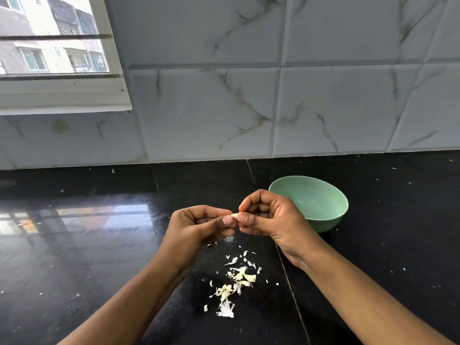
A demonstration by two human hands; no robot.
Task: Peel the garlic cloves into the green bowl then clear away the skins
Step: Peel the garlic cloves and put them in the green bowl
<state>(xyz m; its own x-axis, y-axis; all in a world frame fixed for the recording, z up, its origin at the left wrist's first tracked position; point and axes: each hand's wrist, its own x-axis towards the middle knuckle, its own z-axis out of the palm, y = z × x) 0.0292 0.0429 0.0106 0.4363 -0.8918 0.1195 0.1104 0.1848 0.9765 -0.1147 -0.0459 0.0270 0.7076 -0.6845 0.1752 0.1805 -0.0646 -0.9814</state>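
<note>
Two hands met over the black countertop (pixel 99 257) in the head view, thumbs nearly tip to tip. The left hand (pixel 199 227) and the right hand (pixel 271 217) each pinched the same garlic clove (pixel 234 215) between thumb and curled fingers. Both grips were narrow and closed on it, and only a pale end of the clove showed between the thumbs. Held from both sides like this, the clove could probably be steadied by one hand while the other thumbnail worked at the skin. The hands hung above and a little beyond a scatter of garlic skins (pixel 236 282) on the counter. That seemed the reason for working there: loose bits would fall near the same heap and be easy to gather. The green bowl (pixel 313 197) stood just behind the right hand, partly hidden by it and near enough for a short drop. The part of its inside that showed held no cloves. Behind ran a marble-patterned tiled wall (pixel 323 95), with a window (pixel 49 36) at the upper left.
</note>
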